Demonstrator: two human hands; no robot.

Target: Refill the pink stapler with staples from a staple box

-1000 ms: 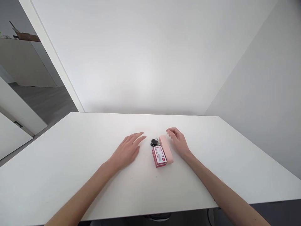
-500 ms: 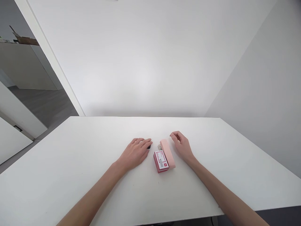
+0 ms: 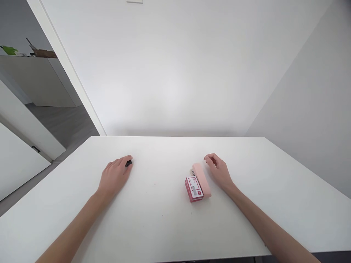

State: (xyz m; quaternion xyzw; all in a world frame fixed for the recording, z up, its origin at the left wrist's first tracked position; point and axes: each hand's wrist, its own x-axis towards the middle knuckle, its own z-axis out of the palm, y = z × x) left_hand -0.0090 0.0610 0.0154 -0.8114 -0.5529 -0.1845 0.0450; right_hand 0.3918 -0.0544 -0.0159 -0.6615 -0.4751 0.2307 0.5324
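My left hand (image 3: 114, 175) lies palm down on the white table (image 3: 164, 223), left of centre, its fingertips closed over a small black object (image 3: 128, 163) that pokes out from under them. A pink stapler (image 3: 202, 180) lies near the table's middle with a red and white box of staples (image 3: 194, 188) against its left side. My right hand (image 3: 218, 171) rests just right of the stapler's far end, fingers loosely curled and holding nothing.
White walls rise behind and to the right of the table. An open doorway (image 3: 41, 109) on the left shows a grey floor and a pale cabinet. The table's near edge runs along the bottom of the view.
My left hand reached the small black object beside the stapler, covered it and slid it well to the left. My right hand stayed by the stapler.
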